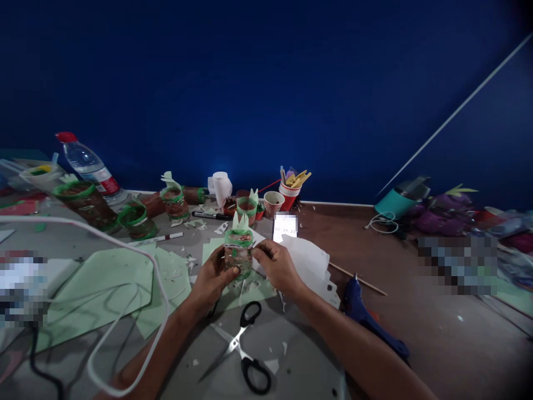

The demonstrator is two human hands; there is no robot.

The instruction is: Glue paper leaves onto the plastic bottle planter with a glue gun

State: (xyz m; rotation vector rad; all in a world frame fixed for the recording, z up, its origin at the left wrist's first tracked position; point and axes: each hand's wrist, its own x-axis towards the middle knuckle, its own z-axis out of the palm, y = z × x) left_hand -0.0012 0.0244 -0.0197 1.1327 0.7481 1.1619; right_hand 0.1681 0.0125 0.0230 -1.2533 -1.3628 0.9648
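My left hand (214,278) is wrapped round a small brown-and-green painted cup (239,250), its thumb across the front. Pale green paper points stick up from the cup's green rim, and a white strip shows on its side. My right hand (277,264) is at the cup's right side with thumb and fingers pinched together; whatever lies between them is too small to make out. Below the hands, a pair of scissors (236,341) with black handles lies spread on the grey table. Pale green paper with scraps (245,294) lies beneath the cup.
Similar painted cups (175,203) stand behind and to the left, near a water bottle (94,166). A lit phone (285,225) leans by a red cup of tools (290,194). A blue glue gun (368,319) lies at right. A white cable (160,278) loops across the left foreground.
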